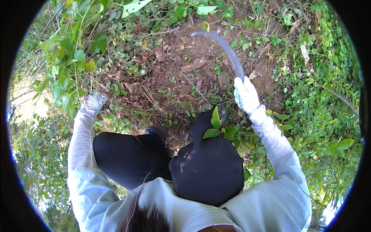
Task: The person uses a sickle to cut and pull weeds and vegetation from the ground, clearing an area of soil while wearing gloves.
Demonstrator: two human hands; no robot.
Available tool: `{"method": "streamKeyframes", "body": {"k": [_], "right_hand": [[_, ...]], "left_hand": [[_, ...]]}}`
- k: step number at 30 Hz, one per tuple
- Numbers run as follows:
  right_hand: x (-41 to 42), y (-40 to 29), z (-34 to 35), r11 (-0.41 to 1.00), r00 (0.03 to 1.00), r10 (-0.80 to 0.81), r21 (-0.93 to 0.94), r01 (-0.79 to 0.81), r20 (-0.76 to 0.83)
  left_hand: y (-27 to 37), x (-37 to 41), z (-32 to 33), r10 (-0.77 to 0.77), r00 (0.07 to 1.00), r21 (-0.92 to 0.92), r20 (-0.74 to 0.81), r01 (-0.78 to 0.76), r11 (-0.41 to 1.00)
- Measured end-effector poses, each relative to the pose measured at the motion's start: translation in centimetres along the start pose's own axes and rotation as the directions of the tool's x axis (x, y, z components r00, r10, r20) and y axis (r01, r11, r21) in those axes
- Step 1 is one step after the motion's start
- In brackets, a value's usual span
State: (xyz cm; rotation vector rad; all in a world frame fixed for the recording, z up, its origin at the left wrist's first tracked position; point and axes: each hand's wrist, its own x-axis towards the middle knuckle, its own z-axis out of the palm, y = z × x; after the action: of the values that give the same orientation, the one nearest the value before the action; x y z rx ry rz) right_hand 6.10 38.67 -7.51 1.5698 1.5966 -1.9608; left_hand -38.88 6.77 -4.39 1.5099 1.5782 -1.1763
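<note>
In a pale glove, my right hand [246,94] is closed around the lower end of a sickle [229,50]. Its curved dark blade rises from the hand and bends to the left over bare brown soil [200,49]; the handle is hidden. At the left, my left hand [95,102] wears a striped glove and rests low by the plants. Its fingers are curled and partly hidden, so whether it grips a stem cannot be told. Broad-leaved vines [66,72] hang just above and beside it.
My bent knees in dark trousers [127,156] are below, with a dark shoe [155,132] between. A leafy sprig [216,119] overlaps my right leg. Dense creepers [333,72] cover the right side, crossed by a thin branch [342,98]. Dry leaves and twigs litter the soil.
</note>
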Motion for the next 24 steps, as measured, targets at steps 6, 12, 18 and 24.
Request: {"method": "streamKeyframes", "body": {"k": [6, 12, 18, 24], "right_hand": [[9.7, -3.5, 5.5, 0.981, 0.941, -0.187, 0.006, 0.196, -0.284], [-3.1, 8.1, 8.5, 0.859, 0.96, -0.278, -0.451, 0.242, -0.014], [-3.6, 2.4, 5.0, 0.894, 0.964, 0.259, 0.393, -0.215, -0.061], [11.2, -3.1, 11.0, 0.809, 0.984, 0.103, 0.588, 0.002, -0.144]], "left_hand": [[-0.3, 1.0, 0.2, -0.073, 0.994, -0.182, -0.081, 0.058, 0.982], [-0.3, 0.9, 2.6, -0.104, 0.99, -0.294, -0.099, 0.071, 0.953], [-0.6, 1.1, 2.8, -0.124, 0.984, -0.339, -0.13, 0.074, 0.938], [-1.0, 1.7, 1.9, -0.13, 0.976, -0.361, -0.177, 0.058, 0.931]]}}
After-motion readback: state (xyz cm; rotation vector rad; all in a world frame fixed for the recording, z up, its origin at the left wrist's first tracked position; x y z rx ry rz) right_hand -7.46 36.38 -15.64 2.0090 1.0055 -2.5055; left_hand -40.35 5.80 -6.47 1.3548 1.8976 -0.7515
